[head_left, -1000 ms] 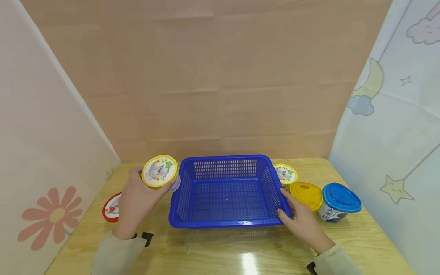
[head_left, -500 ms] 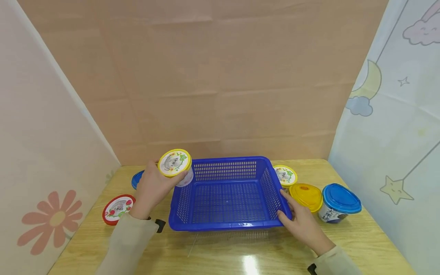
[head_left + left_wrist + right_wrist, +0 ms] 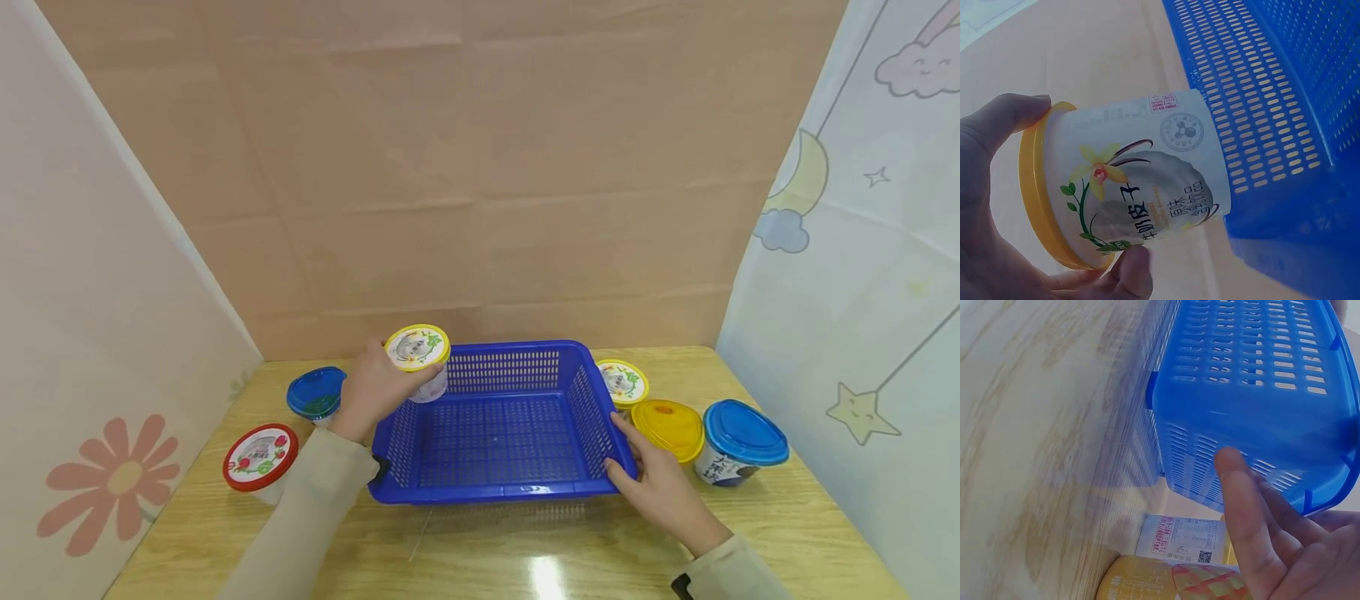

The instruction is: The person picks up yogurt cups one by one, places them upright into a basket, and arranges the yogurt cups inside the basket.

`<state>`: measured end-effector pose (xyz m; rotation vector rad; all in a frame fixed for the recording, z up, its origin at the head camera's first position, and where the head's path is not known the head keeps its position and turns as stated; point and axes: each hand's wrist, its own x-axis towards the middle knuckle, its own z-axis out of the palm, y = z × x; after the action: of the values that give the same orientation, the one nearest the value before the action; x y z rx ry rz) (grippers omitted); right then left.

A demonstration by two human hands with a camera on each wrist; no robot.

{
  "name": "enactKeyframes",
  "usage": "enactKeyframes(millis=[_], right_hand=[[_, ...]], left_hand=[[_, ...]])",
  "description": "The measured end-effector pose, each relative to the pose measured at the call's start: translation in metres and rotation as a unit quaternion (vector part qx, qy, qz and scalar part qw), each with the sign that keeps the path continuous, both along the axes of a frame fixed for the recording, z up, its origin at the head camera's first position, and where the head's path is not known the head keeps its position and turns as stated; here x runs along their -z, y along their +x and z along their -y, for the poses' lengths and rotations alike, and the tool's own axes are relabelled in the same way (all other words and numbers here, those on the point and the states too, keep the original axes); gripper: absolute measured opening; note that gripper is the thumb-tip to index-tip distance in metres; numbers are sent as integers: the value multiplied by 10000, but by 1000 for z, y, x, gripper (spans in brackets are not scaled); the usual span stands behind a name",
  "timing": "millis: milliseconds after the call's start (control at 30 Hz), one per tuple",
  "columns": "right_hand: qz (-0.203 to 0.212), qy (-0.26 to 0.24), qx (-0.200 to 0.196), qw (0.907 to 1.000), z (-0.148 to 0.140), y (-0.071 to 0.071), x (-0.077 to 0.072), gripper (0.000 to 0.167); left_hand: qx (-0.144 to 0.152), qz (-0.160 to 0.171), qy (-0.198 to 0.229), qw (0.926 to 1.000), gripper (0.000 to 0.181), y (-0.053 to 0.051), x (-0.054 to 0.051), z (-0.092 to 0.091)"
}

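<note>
In the head view a blue plastic basket (image 3: 491, 492) stands mid-table, with its bottom bare. My left hand (image 3: 375, 387) grips a white cup with a yellow lid (image 3: 417, 347), raised over the basket's left rim. The left wrist view shows the cup's printed side (image 3: 1141, 181), with thumb and fingers around the lid end; the basket's slotted wall is close by. My right hand (image 3: 663, 492) holds the basket's right rim near the front corner. Seen from the right wrist, its fingers (image 3: 1244, 512) lie against the outer wall.
Left of the basket stand a red-lidded cup (image 3: 261, 458) and a blue-lidded tub (image 3: 317, 393). To its right are another yellow-lidded white cup (image 3: 624, 381), a yellow tub (image 3: 669, 429) and a blue-lidded cup (image 3: 744, 433). Papered walls enclose the wooden table (image 3: 480, 550).
My left hand has carried the yellow-lidded cup rightward, from beside the basket to over its left side. The blue-lidded tub and red-lidded cup have come into fuller view. My right hand has stayed put.
</note>
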<state>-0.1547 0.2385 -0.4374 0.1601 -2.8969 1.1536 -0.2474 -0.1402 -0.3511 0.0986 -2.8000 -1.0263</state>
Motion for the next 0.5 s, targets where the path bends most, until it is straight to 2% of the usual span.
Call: enactKeyframes(millis=[200,367,500], right_hand=[[-40,-19,-59,10000,-1,0,2,69],[-75,-30,-98,9999,-2,0,4,70],[-186,7,-133,9997,-3,-1,5,70]], left_hand=[[194,261,-3,9995,102,-10,7,-9],[251,577,-311,9975,101,-15,10,-14],[272,665,-558,9958,101,-20,14,-18]])
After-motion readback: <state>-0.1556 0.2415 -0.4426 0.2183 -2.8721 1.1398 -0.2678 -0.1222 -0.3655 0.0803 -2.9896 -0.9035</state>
